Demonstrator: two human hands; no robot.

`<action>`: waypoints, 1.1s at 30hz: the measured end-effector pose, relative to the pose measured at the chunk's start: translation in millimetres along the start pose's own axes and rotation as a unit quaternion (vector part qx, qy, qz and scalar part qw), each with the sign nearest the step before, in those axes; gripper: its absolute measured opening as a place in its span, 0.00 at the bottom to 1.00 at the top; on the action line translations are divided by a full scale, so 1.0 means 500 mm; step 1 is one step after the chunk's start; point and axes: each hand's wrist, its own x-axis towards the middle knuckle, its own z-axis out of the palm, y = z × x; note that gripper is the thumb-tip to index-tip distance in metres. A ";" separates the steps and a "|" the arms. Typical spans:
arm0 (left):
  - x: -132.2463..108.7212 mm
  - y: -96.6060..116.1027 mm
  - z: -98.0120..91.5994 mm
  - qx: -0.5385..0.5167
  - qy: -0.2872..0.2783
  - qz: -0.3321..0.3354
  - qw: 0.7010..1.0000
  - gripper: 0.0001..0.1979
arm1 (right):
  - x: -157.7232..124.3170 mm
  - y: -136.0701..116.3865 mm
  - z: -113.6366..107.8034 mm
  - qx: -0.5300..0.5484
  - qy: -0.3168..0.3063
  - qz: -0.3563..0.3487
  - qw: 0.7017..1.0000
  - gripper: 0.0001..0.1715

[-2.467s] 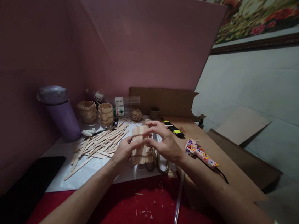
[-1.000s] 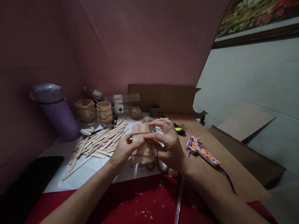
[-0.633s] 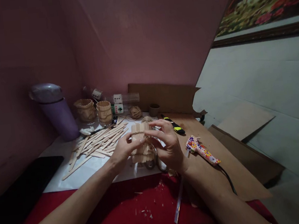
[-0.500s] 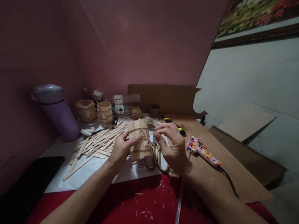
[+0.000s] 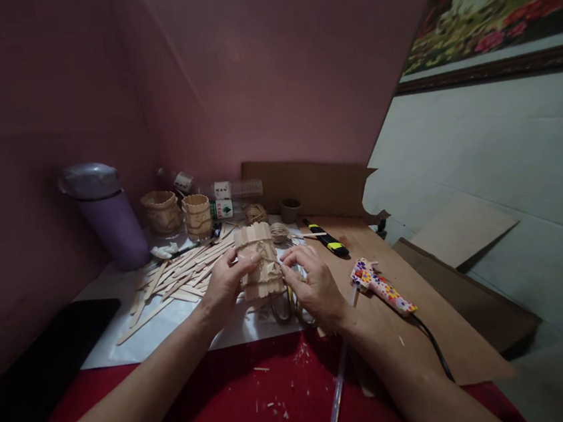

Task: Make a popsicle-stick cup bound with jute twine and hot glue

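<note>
A craft-stick cup (image 5: 258, 262) with twine bands and small decorations on its side lies in the grip of my left hand (image 5: 226, 280), thumb across its front. Close against the cup's right side, my right hand (image 5: 314, 283) has its thumb and fingertips pinched together; what is between them, if anything, is too small to make out. Scissors (image 5: 282, 310) with gold-coloured handles lie under and behind my right hand, partly covered. Beyond the cup sits a small ball of twine (image 5: 278, 232).
Loose craft sticks (image 5: 182, 275) spread to the left. Two finished cups (image 5: 197, 218) stand behind them, near a purple tumbler (image 5: 112, 222). On the right cardboard lie a utility knife (image 5: 329, 239) and a flowered glue gun (image 5: 381, 288) with a cord. A dark flat object (image 5: 73, 333) is far left.
My right hand has moved left and slightly down, bringing its pinched fingers up to the cup's side. The left hand keeps its hold, with the cup shifted slightly left.
</note>
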 end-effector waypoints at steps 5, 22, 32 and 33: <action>-0.004 0.001 0.002 -0.004 0.002 0.002 1.000 0.28 | 0.000 -0.002 0.000 -0.006 0.010 -0.013 1.000 0.08; -0.001 -0.005 -0.002 0.011 -0.006 0.002 1.000 0.31 | 0.000 -0.011 -0.009 -0.003 0.043 -0.009 0.999 0.10; -0.001 -0.013 -0.002 0.061 -0.017 0.056 0.996 0.30 | -0.002 -0.021 -0.006 -0.001 0.101 -0.030 0.994 0.03; -0.001 -0.013 -0.001 0.072 -0.021 0.064 0.995 0.30 | -0.002 -0.024 -0.006 0.003 0.109 -0.032 0.994 0.03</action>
